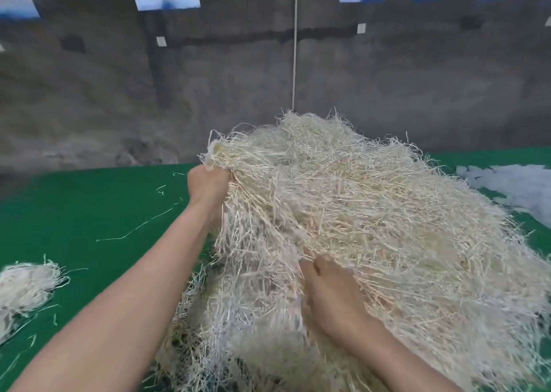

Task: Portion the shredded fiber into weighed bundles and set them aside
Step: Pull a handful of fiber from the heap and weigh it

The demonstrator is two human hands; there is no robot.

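Fiber pile (372, 227): filled centre and right of frame, on the green table (89, 212).
Your left hand (208, 186): clenched on a tuft at the pile's upper-left edge.
Your right hand (334, 299): fingers buried in fiber, grip indeterminable.
Small bundle (24, 287): lower left, well apart.

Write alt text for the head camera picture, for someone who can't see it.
Two bare hands dig into a big pile of pale shredded fiber on a green table: left hand clutches a tuft, right hand presses in. A smaller bundle lies far left.
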